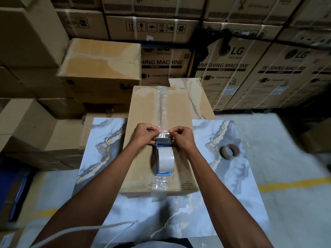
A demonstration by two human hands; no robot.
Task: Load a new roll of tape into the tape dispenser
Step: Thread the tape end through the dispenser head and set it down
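Nearest to us a pale cord (100,230) loops across the lower left, over the near edge of the marble-patterned tabletop (111,138). Our two bare forearms reach forward from there over a cardboard box (143,111) that lies flat on the tabletop, sealed down its middle with a strip of clear tape. On top of the box rests the blue tape dispenser (163,158), with the new roll of tape (166,161) seated in it, its pale outer face turned toward us. Just past the roll, at the dispenser's far end, we hold the loose end of the tape (163,134) stretched flat between both hands: our left hand (144,134) pinches its left edge with fingers curled in, and our right hand (180,136) pinches its right edge the same way. To the right, well apart from the box, a nearly used-up roll (230,151) lies on the tabletop. Beyond the box, stacked cartons (231,68) marked as washing machines fill the background.
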